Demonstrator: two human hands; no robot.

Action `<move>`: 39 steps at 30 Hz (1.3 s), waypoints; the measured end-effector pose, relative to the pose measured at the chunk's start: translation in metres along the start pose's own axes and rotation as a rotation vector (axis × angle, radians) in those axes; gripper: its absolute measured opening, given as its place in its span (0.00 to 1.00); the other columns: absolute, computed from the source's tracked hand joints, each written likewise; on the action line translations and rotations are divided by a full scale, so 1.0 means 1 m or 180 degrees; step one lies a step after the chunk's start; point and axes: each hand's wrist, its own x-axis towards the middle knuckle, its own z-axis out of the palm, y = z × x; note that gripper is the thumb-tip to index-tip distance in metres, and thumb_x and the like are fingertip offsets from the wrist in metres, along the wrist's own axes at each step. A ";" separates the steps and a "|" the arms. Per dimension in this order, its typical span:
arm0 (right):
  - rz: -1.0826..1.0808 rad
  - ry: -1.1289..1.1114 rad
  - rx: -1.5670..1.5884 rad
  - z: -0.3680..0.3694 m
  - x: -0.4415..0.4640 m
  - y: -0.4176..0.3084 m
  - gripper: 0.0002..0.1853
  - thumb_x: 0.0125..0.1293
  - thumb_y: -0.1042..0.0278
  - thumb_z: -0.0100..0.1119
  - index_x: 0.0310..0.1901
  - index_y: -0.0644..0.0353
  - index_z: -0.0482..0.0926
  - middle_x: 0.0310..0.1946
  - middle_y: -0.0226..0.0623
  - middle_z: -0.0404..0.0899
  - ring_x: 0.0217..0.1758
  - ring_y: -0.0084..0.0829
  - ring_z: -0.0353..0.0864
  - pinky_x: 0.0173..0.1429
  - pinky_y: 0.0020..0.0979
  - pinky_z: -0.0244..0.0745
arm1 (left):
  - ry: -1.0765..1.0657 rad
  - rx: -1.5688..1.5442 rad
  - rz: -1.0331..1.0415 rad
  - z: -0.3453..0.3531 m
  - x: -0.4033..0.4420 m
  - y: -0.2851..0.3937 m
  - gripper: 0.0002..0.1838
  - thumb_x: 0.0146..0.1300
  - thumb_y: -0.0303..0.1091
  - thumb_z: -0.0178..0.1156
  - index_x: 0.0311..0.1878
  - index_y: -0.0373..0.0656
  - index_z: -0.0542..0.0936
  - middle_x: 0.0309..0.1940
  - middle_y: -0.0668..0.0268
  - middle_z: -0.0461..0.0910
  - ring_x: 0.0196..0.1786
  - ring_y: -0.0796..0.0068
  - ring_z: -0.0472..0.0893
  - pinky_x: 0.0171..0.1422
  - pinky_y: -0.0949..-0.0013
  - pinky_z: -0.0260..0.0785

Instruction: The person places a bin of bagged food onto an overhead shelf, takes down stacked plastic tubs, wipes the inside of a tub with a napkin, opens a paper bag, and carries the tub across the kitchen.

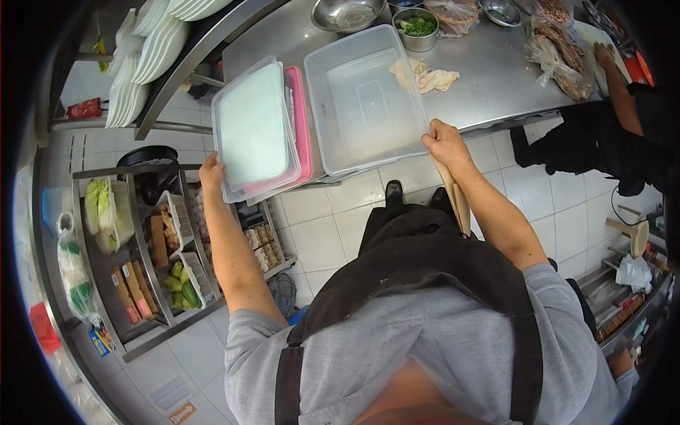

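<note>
My left hand point(212, 172) is closed on the near left edge of a clear plastic lid point(237, 185), which lies over a pale green sheet or board point(253, 120). Under these, a pink lid or tray point(303, 127) sticks out on the right. My right hand point(445, 142) grips the near right corner of an empty clear plastic bin point(361, 99), beside the stack. A folded brown item point(453, 191) hangs just below my right hand; whether that hand holds it too, I cannot tell.
A steel table point(489, 92) bears a beige cloth point(428, 76), a metal pot of greens point(416, 28), bowls and bagged food point(559, 57). Another person's hand point(604, 57) is at the far right. White plates point(164, 49) stand on the upper left shelf; a vegetable rack point(134, 262) stands at left.
</note>
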 end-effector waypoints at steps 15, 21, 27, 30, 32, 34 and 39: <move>0.0027 0.1566 -0.0399 -0.053 -0.115 -0.018 0.13 0.57 0.67 0.58 0.26 0.65 0.66 0.15 0.47 0.69 0.17 0.42 0.70 0.26 0.36 0.66 | 0.0096 -0.0674 0.1515 0.071 -0.071 0.132 0.21 0.57 0.28 0.59 0.55 0.40 0.78 0.51 0.56 0.80 0.51 0.65 0.80 0.55 0.66 0.71; 0.0248 0.2100 -0.0248 -0.048 -0.152 -0.021 0.12 0.59 0.68 0.58 0.26 0.65 0.66 0.13 0.43 0.67 0.14 0.33 0.67 0.23 0.32 0.63 | -0.1192 -0.1015 0.2000 0.147 -0.124 0.219 0.19 0.58 0.26 0.59 0.55 0.40 0.79 0.50 0.58 0.80 0.51 0.70 0.79 0.56 0.69 0.70; 0.0442 0.2398 0.0118 -0.052 -0.196 -0.008 0.13 0.58 0.68 0.58 0.25 0.65 0.65 0.13 0.41 0.65 0.15 0.30 0.61 0.23 0.32 0.60 | -0.2296 -0.0896 0.1511 0.179 -0.143 0.244 0.18 0.64 0.29 0.57 0.57 0.36 0.77 0.51 0.60 0.79 0.52 0.71 0.78 0.60 0.71 0.67; 0.0412 0.2569 0.0147 -0.063 -0.232 0.005 0.13 0.57 0.68 0.58 0.25 0.65 0.65 0.13 0.40 0.63 0.16 0.30 0.59 0.23 0.33 0.58 | -0.2687 -0.0468 0.1723 0.214 -0.159 0.231 0.21 0.61 0.31 0.59 0.58 0.38 0.76 0.48 0.59 0.81 0.44 0.74 0.79 0.51 0.72 0.70; 0.0661 0.2562 -0.0026 -0.068 -0.265 0.022 0.14 0.56 0.67 0.58 0.24 0.65 0.65 0.13 0.39 0.61 0.17 0.29 0.58 0.24 0.33 0.57 | -0.3024 -0.0054 0.2307 0.231 -0.182 0.231 0.23 0.59 0.33 0.61 0.58 0.37 0.76 0.47 0.56 0.82 0.45 0.69 0.80 0.51 0.70 0.71; 0.0888 0.2608 0.0151 -0.068 -0.297 0.041 0.14 0.56 0.66 0.58 0.24 0.65 0.65 0.14 0.39 0.59 0.18 0.27 0.58 0.24 0.33 0.56 | -0.3580 0.0318 0.2362 0.242 -0.212 0.241 0.25 0.57 0.33 0.61 0.59 0.37 0.75 0.49 0.51 0.80 0.51 0.61 0.80 0.54 0.64 0.71; 0.1570 0.2820 0.0647 -0.064 -0.359 0.117 0.08 0.54 0.69 0.54 0.24 0.64 0.70 0.17 0.25 0.66 0.21 0.18 0.61 0.25 0.25 0.55 | -0.4124 0.0748 0.2859 0.292 -0.267 0.251 0.27 0.55 0.34 0.60 0.60 0.38 0.73 0.52 0.49 0.78 0.55 0.54 0.78 0.59 0.60 0.70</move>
